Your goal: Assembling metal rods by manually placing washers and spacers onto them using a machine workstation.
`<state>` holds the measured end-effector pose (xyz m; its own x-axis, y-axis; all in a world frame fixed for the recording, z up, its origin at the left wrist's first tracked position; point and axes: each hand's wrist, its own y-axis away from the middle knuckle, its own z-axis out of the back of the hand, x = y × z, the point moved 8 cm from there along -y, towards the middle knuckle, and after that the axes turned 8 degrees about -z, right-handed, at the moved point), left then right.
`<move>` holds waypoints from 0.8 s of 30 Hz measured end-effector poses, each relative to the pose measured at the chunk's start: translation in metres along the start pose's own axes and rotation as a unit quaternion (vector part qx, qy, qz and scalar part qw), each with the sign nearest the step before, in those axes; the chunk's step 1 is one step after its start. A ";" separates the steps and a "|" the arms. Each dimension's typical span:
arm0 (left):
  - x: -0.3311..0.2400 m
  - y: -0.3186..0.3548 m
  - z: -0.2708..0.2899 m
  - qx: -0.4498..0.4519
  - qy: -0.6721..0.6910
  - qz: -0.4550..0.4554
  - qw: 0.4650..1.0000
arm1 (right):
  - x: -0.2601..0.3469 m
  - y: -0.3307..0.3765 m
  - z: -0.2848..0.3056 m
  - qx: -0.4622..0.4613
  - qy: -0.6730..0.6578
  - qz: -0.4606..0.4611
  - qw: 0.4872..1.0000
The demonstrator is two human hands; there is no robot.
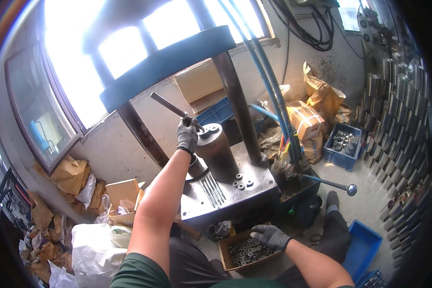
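My left hand [187, 136], in a grey glove, is closed around a metal rod [168, 103] that slants up and to the left. It is beside the top of a tall dark metal cylinder [218, 152] with small rings [213, 128] on it. The cylinder stands on the steel bed [245, 199] of a press, with a shorter round sleeve [197, 168] beside it. Several thin rods [212, 191] and small metal rings [240, 186] lie on the bed. My gloved right hand [271, 237] hovers at a carton [225, 254] of metal rings, fingers stretched to the left, nothing visible in them.
The press has a blue crossbeam [168, 65] and dark columns [237, 105]. A ball-ended lever [331, 185] juts out at right. Blue bins [342, 149], stacked metal tubes [393, 115], paper sacks [321, 91] and a white bag [93, 252] surround the bed.
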<state>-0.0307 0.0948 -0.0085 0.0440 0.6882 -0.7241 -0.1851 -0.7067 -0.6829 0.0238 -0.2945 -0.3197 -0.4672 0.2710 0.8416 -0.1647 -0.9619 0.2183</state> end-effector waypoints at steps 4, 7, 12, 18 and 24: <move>0.008 -0.009 -0.013 0.046 0.010 0.009 0.999 | 0.001 0.001 0.000 -0.005 0.003 0.022 1.000; 0.024 -0.016 -0.013 0.079 -0.054 0.009 0.995 | 0.004 -0.001 -0.002 0.004 0.030 0.038 0.999; 0.031 -0.018 -0.015 0.095 -0.109 0.011 0.989 | -0.001 -0.004 -0.011 0.027 0.044 0.031 0.998; -0.003 0.006 -0.017 0.077 -0.104 0.072 0.989 | -0.004 -0.001 -0.021 0.046 0.113 0.058 0.991; -0.002 0.007 -0.017 0.089 -0.087 0.058 0.991 | -0.005 0.002 -0.027 0.082 0.134 0.056 0.986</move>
<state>-0.0151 0.0852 -0.0134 -0.1541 0.6321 -0.7595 -0.3496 -0.7538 -0.5564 0.0027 -0.2965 -0.3364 -0.6901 0.1423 0.7096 0.0329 -0.9733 0.2272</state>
